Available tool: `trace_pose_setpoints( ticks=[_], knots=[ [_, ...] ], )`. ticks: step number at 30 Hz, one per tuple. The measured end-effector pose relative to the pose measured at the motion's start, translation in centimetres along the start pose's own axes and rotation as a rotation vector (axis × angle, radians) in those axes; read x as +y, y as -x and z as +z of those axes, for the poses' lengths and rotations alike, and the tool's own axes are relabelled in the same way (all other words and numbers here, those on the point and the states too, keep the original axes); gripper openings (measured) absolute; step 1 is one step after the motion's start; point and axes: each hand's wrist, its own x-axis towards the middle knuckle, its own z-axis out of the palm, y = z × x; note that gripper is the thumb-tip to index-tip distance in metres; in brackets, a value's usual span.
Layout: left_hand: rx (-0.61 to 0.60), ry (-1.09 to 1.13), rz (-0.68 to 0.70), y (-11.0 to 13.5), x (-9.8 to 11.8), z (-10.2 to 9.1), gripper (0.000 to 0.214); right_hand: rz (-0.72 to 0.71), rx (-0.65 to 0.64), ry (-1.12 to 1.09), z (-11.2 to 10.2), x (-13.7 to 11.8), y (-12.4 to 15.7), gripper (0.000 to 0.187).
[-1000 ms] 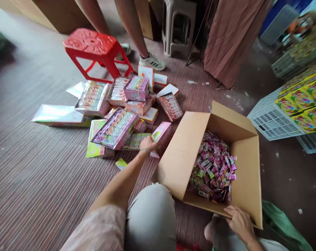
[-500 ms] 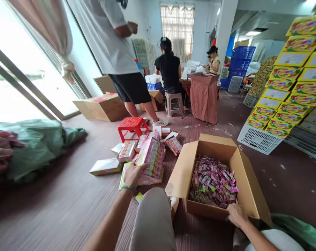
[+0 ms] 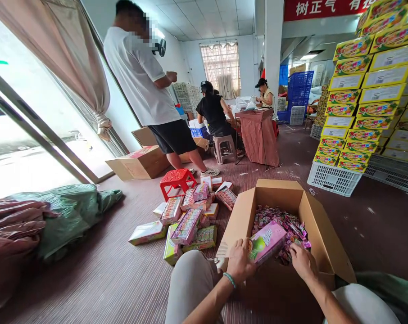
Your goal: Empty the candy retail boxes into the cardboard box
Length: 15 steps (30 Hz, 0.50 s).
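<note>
A pink candy display box (image 3: 267, 240) is held over the near edge of an open cardboard carton (image 3: 322, 234). My left hand (image 3: 240, 260) grips the box's left end, fingers wrapped on it. My right hand (image 3: 301, 261) is closed on its right end. The carton holds a heap of small pink and green sachets (image 3: 285, 225). A pile of similar display boxes (image 3: 190, 216) lies on the floor to the left, some opened.
A red stool (image 3: 177, 179) stands behind the pile. A person in a white shirt (image 3: 146, 85) stands beyond it; two people sit at a draped table (image 3: 258, 130). Yellow cartons (image 3: 369, 94) are stacked on white crates at right. Green sacks (image 3: 69, 211) lie at left.
My left hand lifted a pink box from the floor pile and carried it right over the carton. My right hand left the carton's rim and took the box's other end. The view tilted up.
</note>
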Motion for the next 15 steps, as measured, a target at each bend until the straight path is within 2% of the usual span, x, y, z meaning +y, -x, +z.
trace_pose_setpoints(
  ticks=[2,4,6,10,15],
  knots=[
    [-0.045,-0.037,0.039,0.4,0.8,0.5,0.072,-0.181,0.191,-0.047,-1.0,-1.6,-0.1,0.030],
    [-0.075,-0.033,0.077,0.5,1.1,0.4,0.080,-0.374,0.259,-0.035,-1.5,-3.4,0.0,0.054],
    [-0.096,-0.025,0.118,0.4,0.9,0.1,0.087,-0.485,0.203,0.010,-1.4,-5.3,0.3,0.065],
    [-0.166,-0.024,0.105,0.6,-0.5,0.0,0.105,-0.505,0.028,-0.001,-0.7,-8.2,0.1,0.061],
    [-0.217,-0.065,0.089,0.7,-1.9,-0.2,0.117,-0.495,-0.081,-0.046,-1.0,-9.7,-0.9,0.037]
  ],
)
